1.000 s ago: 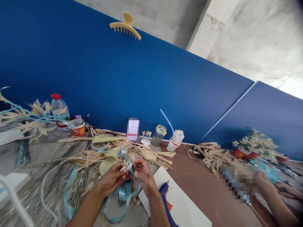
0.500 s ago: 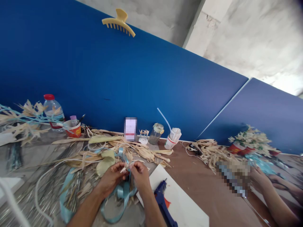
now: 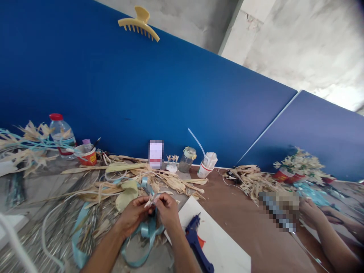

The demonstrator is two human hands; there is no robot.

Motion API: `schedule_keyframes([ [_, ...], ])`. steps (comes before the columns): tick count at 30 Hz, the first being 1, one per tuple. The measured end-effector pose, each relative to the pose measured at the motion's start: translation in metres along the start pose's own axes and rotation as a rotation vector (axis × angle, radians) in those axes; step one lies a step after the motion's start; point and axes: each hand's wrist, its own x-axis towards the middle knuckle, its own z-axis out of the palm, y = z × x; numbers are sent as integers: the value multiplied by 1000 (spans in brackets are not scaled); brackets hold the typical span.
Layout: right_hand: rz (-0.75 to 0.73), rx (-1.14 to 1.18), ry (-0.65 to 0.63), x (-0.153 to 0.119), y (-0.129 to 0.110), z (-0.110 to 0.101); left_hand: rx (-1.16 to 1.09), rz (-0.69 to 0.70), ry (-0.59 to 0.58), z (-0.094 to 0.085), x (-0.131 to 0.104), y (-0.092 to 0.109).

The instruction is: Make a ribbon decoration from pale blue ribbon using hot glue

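My left hand (image 3: 133,215) pinches a small pale strip of corn husk (image 3: 148,204) between thumb and fingertips. My right hand (image 3: 167,209) is closed on the same husk from the other side, its fingertips almost touching the left ones. Exactly how the husk sits between the fingers is too small to make out. Light blue ribbon (image 3: 135,262) loops on the table below the wrists, and part of it runs up behind the fingers. Just right of my right forearm, a dark blue glue gun (image 3: 195,239) lies on a white board (image 3: 224,248).
Dried husks (image 3: 170,181) and thin wires (image 3: 57,212) spread over the table. Along the blue partition (image 3: 170,87) stand a bottle (image 3: 63,132), a red cup (image 3: 87,157), a phone, a jar (image 3: 187,160) and a white cup (image 3: 205,169). A co-worker's hands (image 3: 313,214) are at the right.
My right hand has shifted slightly left, bringing its fingertips closer to those of my left hand. The camera view has moved a little. Both hands keep their pinch.
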Motion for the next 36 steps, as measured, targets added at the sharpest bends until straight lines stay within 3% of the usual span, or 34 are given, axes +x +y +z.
schedule_keyframes([
  [14, -78, -182, -35, 0, -1, -5, -56, -33, -40, -6, 0, -3],
  [20, -99, -210, 10, 2, -5, -7, -24, -19, -35, -3, 0, -1],
  [36, -148, -254, -24, 0, -4, -4, -36, -45, -29, -4, 1, -1],
])
